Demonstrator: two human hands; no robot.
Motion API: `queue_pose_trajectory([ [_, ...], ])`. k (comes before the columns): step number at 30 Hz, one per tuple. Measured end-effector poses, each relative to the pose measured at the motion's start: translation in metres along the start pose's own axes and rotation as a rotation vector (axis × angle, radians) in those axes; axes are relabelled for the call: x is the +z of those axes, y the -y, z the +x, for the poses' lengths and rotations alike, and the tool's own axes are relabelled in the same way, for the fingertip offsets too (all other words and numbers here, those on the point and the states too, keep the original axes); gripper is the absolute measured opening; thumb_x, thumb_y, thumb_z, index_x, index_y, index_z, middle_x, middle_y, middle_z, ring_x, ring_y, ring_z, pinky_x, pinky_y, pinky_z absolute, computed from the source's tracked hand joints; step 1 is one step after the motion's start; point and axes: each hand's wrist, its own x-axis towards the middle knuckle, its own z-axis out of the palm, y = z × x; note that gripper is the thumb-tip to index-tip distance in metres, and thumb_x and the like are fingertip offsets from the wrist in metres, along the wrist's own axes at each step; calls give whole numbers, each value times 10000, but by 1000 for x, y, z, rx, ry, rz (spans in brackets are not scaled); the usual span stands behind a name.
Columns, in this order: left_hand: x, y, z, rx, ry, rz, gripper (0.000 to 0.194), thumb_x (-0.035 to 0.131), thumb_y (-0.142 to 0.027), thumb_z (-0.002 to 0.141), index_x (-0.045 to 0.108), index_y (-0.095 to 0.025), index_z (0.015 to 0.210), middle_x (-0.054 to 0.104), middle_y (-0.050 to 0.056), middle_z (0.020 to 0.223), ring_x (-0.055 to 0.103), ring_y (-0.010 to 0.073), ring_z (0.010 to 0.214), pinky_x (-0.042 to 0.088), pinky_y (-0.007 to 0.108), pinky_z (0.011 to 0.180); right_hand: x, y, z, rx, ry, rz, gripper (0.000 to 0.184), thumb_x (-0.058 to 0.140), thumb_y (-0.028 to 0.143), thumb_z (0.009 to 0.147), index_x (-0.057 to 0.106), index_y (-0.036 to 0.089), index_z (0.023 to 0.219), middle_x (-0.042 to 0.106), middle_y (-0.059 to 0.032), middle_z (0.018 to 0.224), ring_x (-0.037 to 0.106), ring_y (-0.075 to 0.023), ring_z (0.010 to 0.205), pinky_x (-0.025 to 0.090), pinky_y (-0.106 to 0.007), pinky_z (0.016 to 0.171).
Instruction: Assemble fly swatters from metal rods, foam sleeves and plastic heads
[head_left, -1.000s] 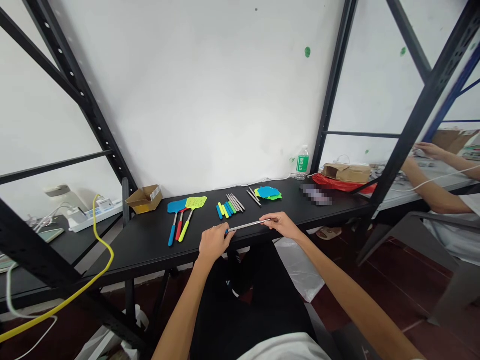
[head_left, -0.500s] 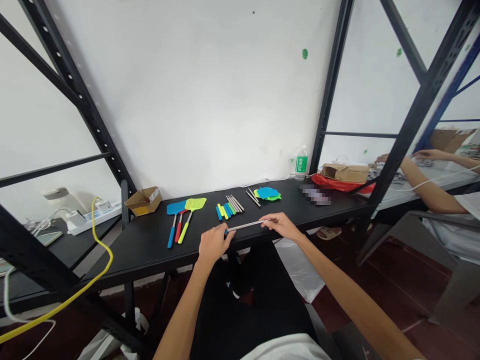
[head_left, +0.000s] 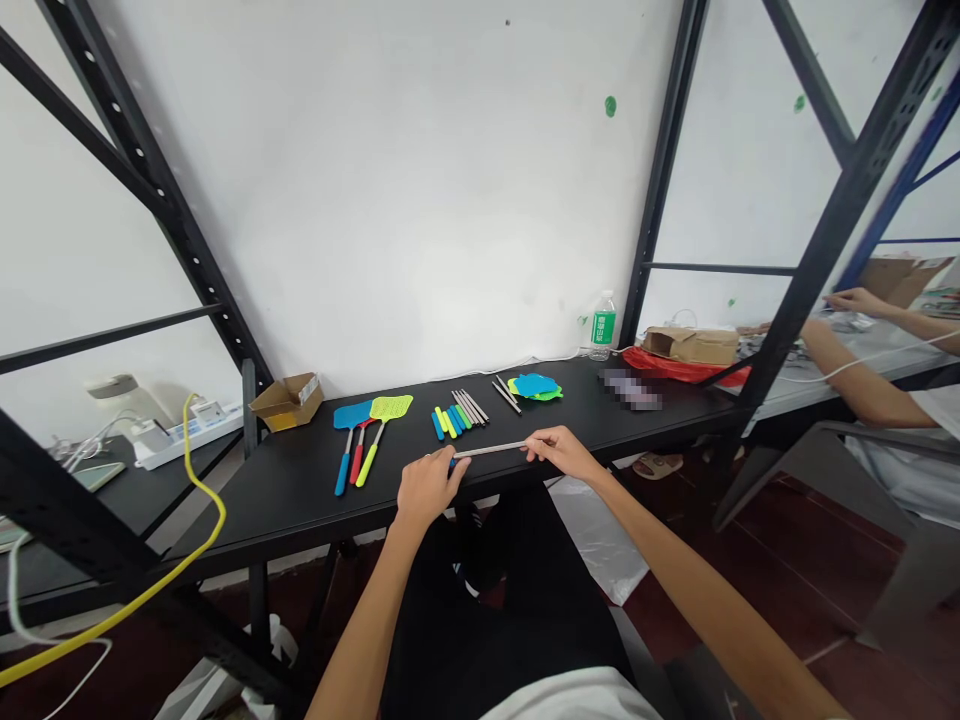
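My left hand [head_left: 429, 487] is wrapped round a blue handle, of which only the tip by the thumb shows. From it a thin silvery metal rod [head_left: 489, 450] runs to my right hand [head_left: 561, 452], whose fingers pinch the far end. Just behind lie several blue, yellow and green handle grips [head_left: 451, 421] in a row, beside several loose metal rods [head_left: 470, 407]. A few more rods [head_left: 507, 395] rest near a pile of blue and green swatter heads [head_left: 535, 386]. At the left are a blue fly swatter [head_left: 343, 470], a yellow one [head_left: 369, 462] and a red-handled one [head_left: 356, 465].
A small cardboard box [head_left: 287, 402] stands on the black table [head_left: 285, 500] at the left. A water bottle [head_left: 602, 326] is by the wall. Black shelf posts [head_left: 663, 170] rise at both sides. A yellow cable [head_left: 214, 500] hangs at the left; a co-worker's arm [head_left: 851, 375] shows at the right.
My right fingers have moved slightly along the rod, closing over its far tip. My left hand has stayed in place. The co-worker's hands have shifted.
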Motion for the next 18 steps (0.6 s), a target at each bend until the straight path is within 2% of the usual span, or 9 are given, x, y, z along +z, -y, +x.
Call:
queue_pose_trajectory([
  [4,0,0,0,-2,3,-9,436,258,-528,1030,562,-227,944,705,43,894,658,213,802,244,296,568,1,-3,1,16,-5,-3,505,535,565,935,735,158,714,759,-97,874,607,-164,671,449,-277,641],
  [9,-2,0,0,-6,33,-30,442,269,-531,1028,588,-234,950,711,45,918,666,212,848,284,288,588,1,-4,0,36,-18,11,526,513,600,939,733,155,766,701,-65,675,595,-165,625,435,-273,627],
  [18,-3,0,0,7,50,-93,387,321,-530,1022,604,-268,1051,729,28,999,669,208,913,323,273,635,1,-4,1,70,-37,-39,666,406,696,941,657,169,619,625,-45,555,567,-149,544,388,-261,565],
])
